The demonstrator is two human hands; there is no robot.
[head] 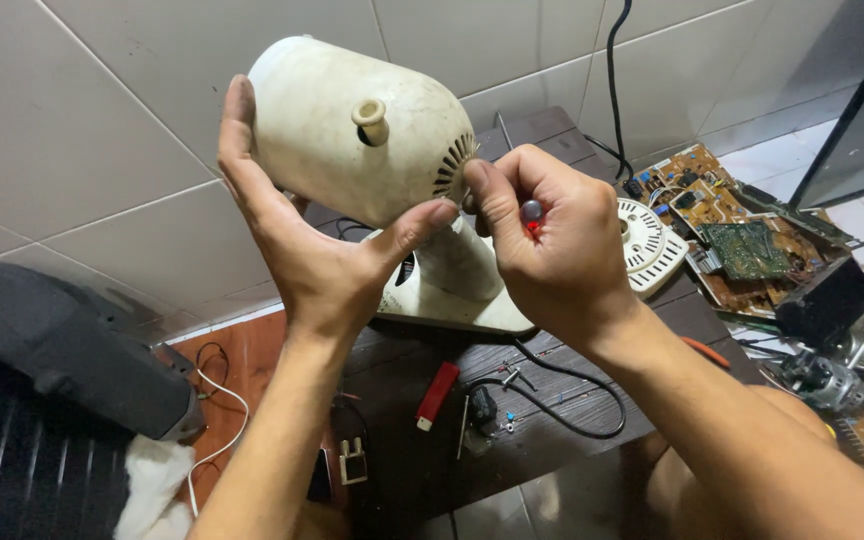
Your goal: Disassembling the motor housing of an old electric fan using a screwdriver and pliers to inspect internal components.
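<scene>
A: What has the left hand (pixel 322 255) got?

B: A cream fan housing (pixel 357 125), cradled from below. The fingers run up its near-left side, the thumb presses under the vented end, and the palm is wrapped partly round it, so the grip is wide but firm.

A: And the right hand (pixel 552 245)?

B: Curled tight, thumb and fingers pinched on a small tool with a red and grey end (pixel 531 213). It sits right at the housing's vented end, just beside the left thumb. The tip is hidden, so I cannot tell whether it touches the housing.

A: Which way does the housing lie?

B: Its long axis runs from upper left to lower right, tilted a little. The rounded, closed end points up and left toward the tiled wall; the slotted end points down and right toward the right hand. A small knob (pixel 371 119) sticks out of its upper side, toward the camera.

A: Where is it relative to the rest?

B: Held in the air above the dark surface (pixel 592 385). Directly below the housing stands the fan's cream neck and base (pixel 452 295). Further below the housing, on the surface, lie a red lighter-shaped thing (pixel 437 393) and a black cable (pixel 572 405). Right of the housing is a round white vented cover (pixel 649 243), and beyond that a heap of circuit boards (pixel 737 235).
</scene>
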